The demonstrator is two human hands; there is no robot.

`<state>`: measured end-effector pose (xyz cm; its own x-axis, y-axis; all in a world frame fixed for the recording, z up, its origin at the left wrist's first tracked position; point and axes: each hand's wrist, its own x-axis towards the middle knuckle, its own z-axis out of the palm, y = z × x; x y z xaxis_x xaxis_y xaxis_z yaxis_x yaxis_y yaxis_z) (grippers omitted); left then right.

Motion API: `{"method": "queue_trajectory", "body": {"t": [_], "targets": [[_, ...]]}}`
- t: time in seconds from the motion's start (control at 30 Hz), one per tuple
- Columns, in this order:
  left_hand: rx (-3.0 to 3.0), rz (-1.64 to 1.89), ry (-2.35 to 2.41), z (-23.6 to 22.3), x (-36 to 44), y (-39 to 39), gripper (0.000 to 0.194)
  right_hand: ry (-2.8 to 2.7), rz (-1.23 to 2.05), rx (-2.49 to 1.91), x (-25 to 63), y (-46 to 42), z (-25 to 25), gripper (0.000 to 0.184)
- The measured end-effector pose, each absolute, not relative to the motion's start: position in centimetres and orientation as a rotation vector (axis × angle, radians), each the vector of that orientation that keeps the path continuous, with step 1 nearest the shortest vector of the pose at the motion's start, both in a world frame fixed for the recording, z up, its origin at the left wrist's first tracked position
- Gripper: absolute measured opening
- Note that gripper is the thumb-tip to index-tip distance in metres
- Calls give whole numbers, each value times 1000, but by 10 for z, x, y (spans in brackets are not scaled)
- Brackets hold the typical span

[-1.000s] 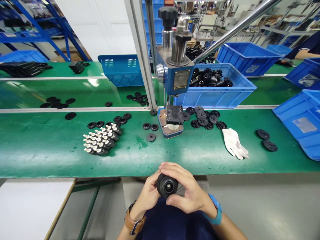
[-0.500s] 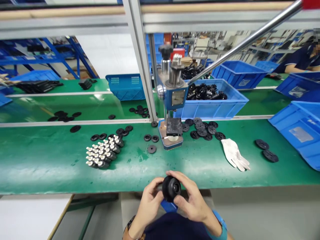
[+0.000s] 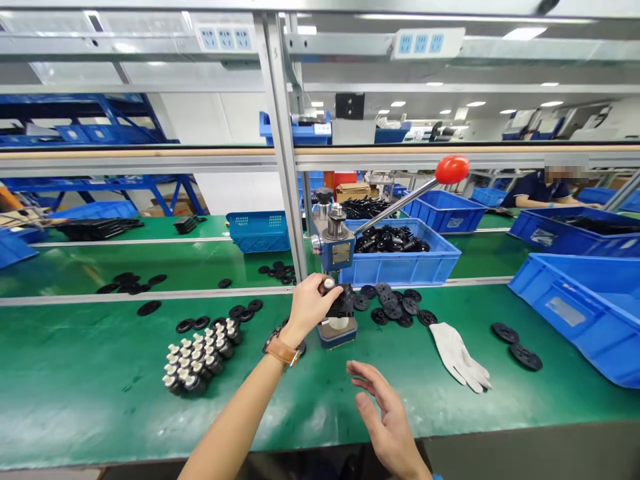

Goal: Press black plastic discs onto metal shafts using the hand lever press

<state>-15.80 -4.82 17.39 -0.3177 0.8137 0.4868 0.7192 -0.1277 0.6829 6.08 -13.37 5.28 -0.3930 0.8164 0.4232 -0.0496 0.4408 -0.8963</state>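
My left hand (image 3: 311, 308) reaches to the hand press (image 3: 335, 250) and grips a black round part with a pale end (image 3: 329, 284) at the press's black block (image 3: 343, 303). My fingers and the block hide most of this part. In front of the press base, my right hand (image 3: 386, 419) hovers over the green bench (image 3: 320, 407), fingers stretched and holding nothing. Left of the press stands a tight group of black parts with white stems (image 3: 197, 360). Black discs (image 3: 393, 307) lie in a loose pile right of the press.
The press lever ends in a red knob (image 3: 453, 169) at upper right. Behind the press is a blue bin (image 3: 400, 270) of black parts. A white glove (image 3: 460, 357) and a large blue bin (image 3: 580, 313) are to the right. A metal post (image 3: 283, 147) rises behind. Another person (image 3: 537, 190) sits far right.
My left hand has moved forward from near my body to the press with the black part. The right hand has let go of it and opened. My view has tilted up.
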Motion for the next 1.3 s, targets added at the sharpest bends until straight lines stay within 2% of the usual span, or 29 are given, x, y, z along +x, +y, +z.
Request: {"method": "queue_trajectory", "body": {"t": [0.2, 0.47, 0.6, 0.67, 0.87, 1.3], "targets": [[1779, 1401, 1957, 169, -155, -34, 10, -1713, 870, -643, 77, -97, 92, 36], [1685, 1382, 1923, 161, -153, -30, 15, -1378, 539, -419, 70, -25, 246, 50], [1694, 1399, 1886, 162, -154, -27, 17, -1253, 649, -292, 59, 7, 316, 28], [1700, 1409, 1872, 162, -155, -27, 17, -1253, 788, -225, 54, 20, 338, 25], [1695, 1438, 1841, 155, -158, -23, 16, -1180, 992, -110, 44, 38, 352, 29], [1684, 1442, 1837, 156, -159, -24, 21, -1118, 939, -106, 45, 24, 338, 29]]}}
